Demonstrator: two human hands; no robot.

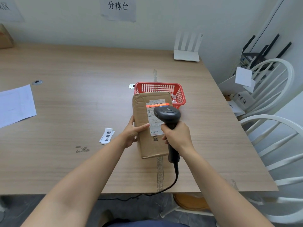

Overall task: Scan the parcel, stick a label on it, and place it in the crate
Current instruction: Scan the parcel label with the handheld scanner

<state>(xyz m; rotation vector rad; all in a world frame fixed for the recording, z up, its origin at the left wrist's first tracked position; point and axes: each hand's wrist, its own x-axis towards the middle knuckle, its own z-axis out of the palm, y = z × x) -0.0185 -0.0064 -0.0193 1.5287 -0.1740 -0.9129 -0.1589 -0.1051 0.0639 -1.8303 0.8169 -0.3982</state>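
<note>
Two hands: left steadying creased cardboard parcel, right gripping black scanner.

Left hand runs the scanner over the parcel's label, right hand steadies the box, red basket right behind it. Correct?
Hands are swapped. In the head view the right hand holds the scanner over the label; the left hand steadies the parcel. The red basket does sit right behind it.

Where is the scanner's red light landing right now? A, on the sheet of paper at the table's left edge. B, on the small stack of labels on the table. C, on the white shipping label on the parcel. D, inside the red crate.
C: the red line from the scanner, held in the right hand, falls across the top of the shipping label on the parcel.
</note>
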